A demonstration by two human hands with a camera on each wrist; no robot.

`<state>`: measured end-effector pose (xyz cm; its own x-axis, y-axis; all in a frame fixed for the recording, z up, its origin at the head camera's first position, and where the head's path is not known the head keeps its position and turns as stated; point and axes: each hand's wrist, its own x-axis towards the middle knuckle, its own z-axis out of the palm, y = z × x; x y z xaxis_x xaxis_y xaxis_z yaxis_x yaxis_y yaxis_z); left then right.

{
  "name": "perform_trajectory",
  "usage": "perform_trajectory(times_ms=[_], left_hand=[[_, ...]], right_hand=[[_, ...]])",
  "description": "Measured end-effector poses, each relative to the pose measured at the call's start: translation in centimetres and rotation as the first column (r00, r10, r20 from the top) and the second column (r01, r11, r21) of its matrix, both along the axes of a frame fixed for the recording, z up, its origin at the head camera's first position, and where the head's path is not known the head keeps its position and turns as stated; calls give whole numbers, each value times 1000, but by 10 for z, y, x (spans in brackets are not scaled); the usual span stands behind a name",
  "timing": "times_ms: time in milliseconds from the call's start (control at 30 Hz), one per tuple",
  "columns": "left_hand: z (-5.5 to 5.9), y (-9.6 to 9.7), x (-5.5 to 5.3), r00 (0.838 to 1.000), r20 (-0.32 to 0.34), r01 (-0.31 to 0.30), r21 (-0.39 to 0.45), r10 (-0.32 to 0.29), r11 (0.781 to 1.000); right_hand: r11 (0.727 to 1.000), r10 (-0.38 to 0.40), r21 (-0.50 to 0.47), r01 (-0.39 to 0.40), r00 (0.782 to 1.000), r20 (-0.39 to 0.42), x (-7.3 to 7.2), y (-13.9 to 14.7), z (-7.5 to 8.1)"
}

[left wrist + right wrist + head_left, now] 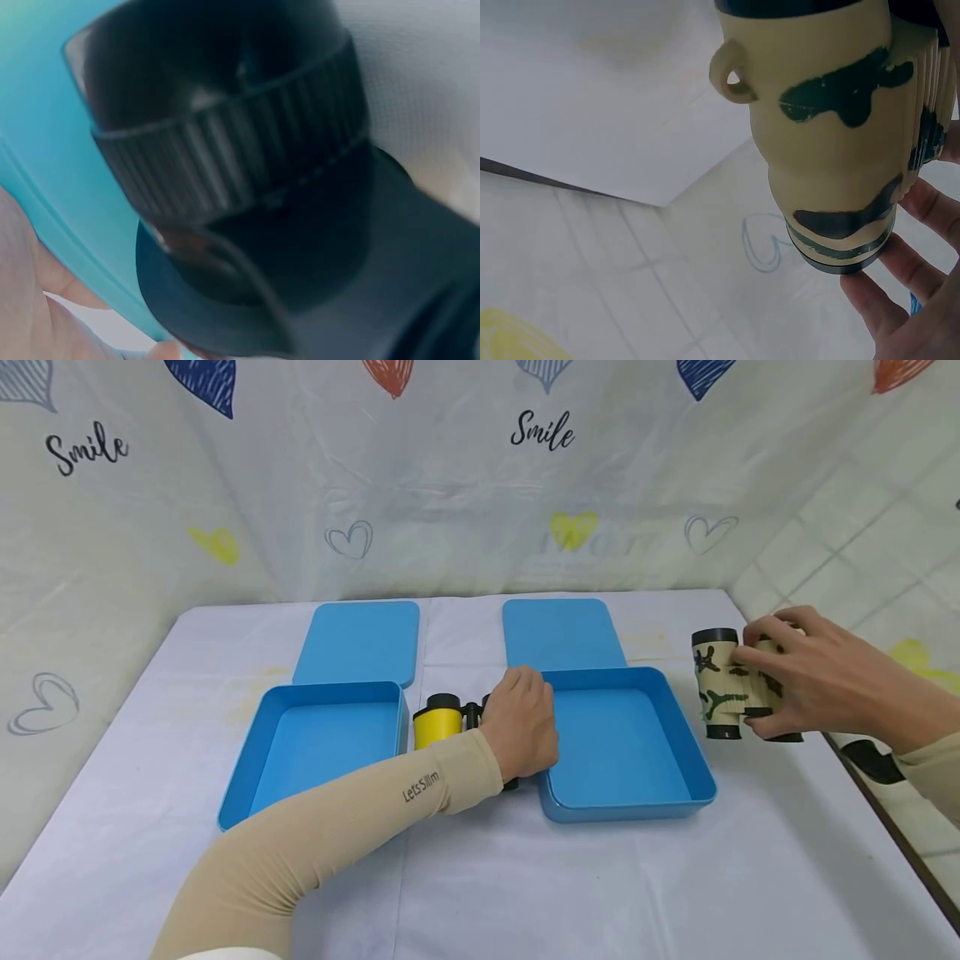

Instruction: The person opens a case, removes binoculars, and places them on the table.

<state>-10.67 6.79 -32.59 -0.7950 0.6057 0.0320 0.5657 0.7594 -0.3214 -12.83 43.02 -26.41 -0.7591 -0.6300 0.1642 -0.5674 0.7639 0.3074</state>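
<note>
Between the two blue boxes, my left hand (521, 727) grips the right side of yellow-and-black binoculars (438, 725) and hides most of that barrel. In the left wrist view the binoculars' ribbed black eyepiece (232, 150) fills the middle, with parts of the fingers (19, 277) at the lower left. My right hand (832, 681) holds camouflage-patterned beige binoculars (718, 681) upright by the right barrel, over the table's right edge. The right wrist view shows their strap loop and dark blotches (840, 225), with fingertips against the lower end.
An open blue box (628, 812) stands right of the left hand, another open box (255, 760) to its left. Two flat blue lids (360, 639) (562, 631) lie behind them on the white-covered table (525, 893). A printed curtain (450, 477) hangs behind.
</note>
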Motion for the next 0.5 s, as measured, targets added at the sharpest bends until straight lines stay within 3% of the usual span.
perform_trajectory(times_ms=[267, 500], left_hand=[[-1, 0, 0, 1000, -20, -1, -2, 1, 1000], [-2, 0, -1, 1000, -13, 7, -6, -7, 1000]], right_hand=[[999, -49, 14, 48, 998, 47, 0, 4, -9], [1000, 13, -4, -13, 996, 85, -1, 8, -24]])
